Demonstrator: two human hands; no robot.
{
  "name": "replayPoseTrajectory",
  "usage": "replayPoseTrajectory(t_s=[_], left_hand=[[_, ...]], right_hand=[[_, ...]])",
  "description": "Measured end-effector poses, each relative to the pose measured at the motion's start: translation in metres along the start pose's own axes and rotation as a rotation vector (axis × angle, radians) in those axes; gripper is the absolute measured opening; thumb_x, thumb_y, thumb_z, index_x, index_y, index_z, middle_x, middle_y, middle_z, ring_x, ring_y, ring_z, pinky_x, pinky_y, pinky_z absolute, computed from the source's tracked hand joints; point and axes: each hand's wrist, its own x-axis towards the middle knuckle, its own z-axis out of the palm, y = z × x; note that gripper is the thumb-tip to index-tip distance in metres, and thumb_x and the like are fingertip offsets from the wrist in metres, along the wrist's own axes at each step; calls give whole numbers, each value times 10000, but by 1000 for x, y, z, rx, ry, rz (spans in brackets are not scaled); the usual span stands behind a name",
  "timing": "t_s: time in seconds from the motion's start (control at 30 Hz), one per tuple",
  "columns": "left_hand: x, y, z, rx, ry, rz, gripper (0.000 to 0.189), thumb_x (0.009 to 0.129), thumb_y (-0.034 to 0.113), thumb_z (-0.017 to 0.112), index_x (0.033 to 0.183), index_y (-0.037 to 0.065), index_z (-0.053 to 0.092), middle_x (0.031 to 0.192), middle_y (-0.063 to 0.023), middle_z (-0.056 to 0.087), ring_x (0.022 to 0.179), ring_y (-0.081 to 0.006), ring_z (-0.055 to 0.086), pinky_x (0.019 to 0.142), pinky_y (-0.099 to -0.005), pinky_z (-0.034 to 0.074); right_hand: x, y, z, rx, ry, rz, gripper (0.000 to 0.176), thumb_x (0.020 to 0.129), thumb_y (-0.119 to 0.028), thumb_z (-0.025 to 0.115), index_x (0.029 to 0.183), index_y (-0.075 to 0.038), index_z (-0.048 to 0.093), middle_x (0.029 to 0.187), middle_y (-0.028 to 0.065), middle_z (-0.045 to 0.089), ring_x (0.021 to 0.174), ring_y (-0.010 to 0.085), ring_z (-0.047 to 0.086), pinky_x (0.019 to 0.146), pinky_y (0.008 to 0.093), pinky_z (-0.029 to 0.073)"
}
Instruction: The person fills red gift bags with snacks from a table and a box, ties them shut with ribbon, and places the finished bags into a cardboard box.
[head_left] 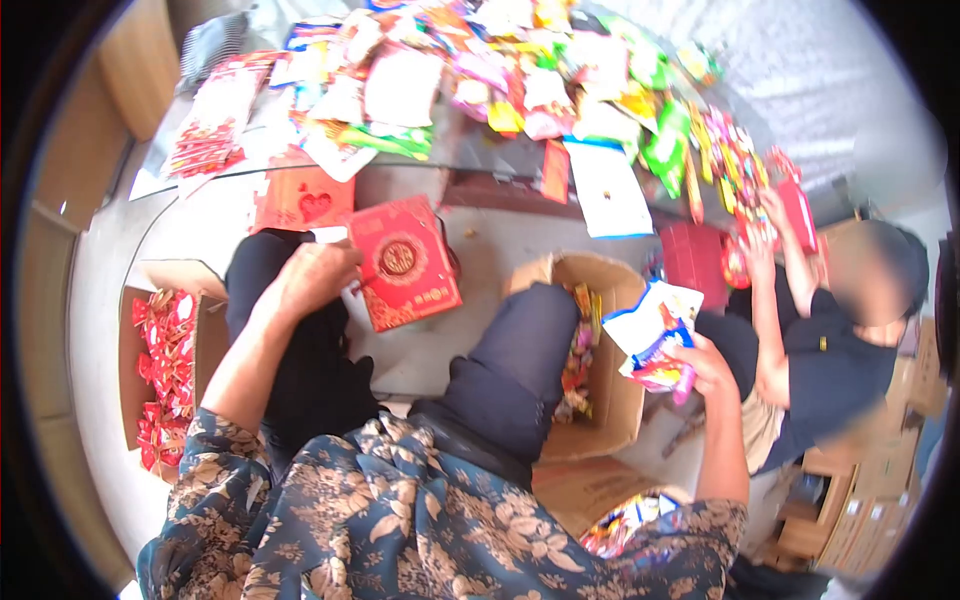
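Observation:
My left hand (318, 274) is closed on the left edge of a red gift box (432, 282) with gold print and a round emblem, held tilted above my lap. Only its printed front shows clearly. Off to the right, my right hand (708, 366) grips several snack packets (655, 328), white, blue and pink, above the side of an open cardboard box (612, 415). Small wrapped sweets (580, 375) lie inside that box, partly hidden by my knee.
Ahead, a table carries a heap of snack bags (545, 90) and a stack of red packets (215, 115). Left of me stands a carton of red-wrapped favours (165, 370). Beside me on the right, a person (835, 375) handles packets near a red bag (693, 262).

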Motion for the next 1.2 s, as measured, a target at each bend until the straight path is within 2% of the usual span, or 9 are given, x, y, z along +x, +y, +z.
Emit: replayPoseTrajectory(t_s=[0.07,0.47,0.5,0.8,0.9,1.0,1.03,1.13,1.2], left_hand=[[-1,5,-11,-72,-71,-69,166,783,132,655,937,71,645,886,-143,644,806,-346,641,714,-431,524],[-3,7,-8,-84,8,-33,144,816,175,613,849,35,625,843,-169,645,742,-325,670,656,-417,547],[-1,8,-10,-100,-83,-72,196,815,183,640,964,58,620,908,-144,627,808,-328,648,692,-422,534],[-1,13,-19,-200,-37,-73,232,795,175,667,986,62,595,938,-143,628,774,-333,661,664,-430,545],[3,13,-21,-222,-40,-86,237,798,178,666,991,61,594,934,-143,628,787,-332,659,673,-431,541],[5,13,-17,-222,-58,-81,234,802,177,661,992,59,594,934,-144,629,799,-330,658,683,-431,537],[5,13,-13,-216,-58,-77,234,804,178,659,994,59,594,936,-145,629,802,-330,657,686,-432,535],[5,15,-14,-204,-75,-74,240,808,178,654,1010,63,594,946,-146,631,804,-333,655,685,-437,532],[6,16,-17,-215,-68,-69,243,812,181,649,1020,68,595,954,-146,631,803,-338,652,681,-443,531]], right_hand=[[-4,-49,16,-52,-18,-17,382,806,11,691,1168,22,569,1036,107,668,925,220,667,850,363,541],[99,-294,182,-426,-291,-271,398,831,-36,680,1201,-25,532,1027,114,662,902,228,667,821,388,553],[115,-311,201,-488,-299,-286,387,834,-45,682,1192,-26,535,1035,118,662,904,229,666,827,391,553],[212,-384,355,-605,-369,-462,417,746,-8,733,1138,2,591,954,135,694,798,227,687,703,378,580],[233,-393,377,-639,-117,-555,527,721,-106,792,1185,-2,565,861,117,688,682,203,672,602,366,555],[242,-381,387,-583,92,-848,604,707,-175,818,1216,8,550,936,151,674,694,200,668,589,350,540],[247,-386,382,-635,77,-784,661,677,-205,832,1242,-11,548,1093,194,622,833,217,664,614,335,534],[268,-379,371,-671,390,-1190,646,665,-206,827,1236,-49,569,1213,214,552,971,230,634,603,325,530],[263,-374,363,-650,376,-1209,546,717,-195,781,1214,-68,594,1203,205,556,1013,231,622,654,298,529]])
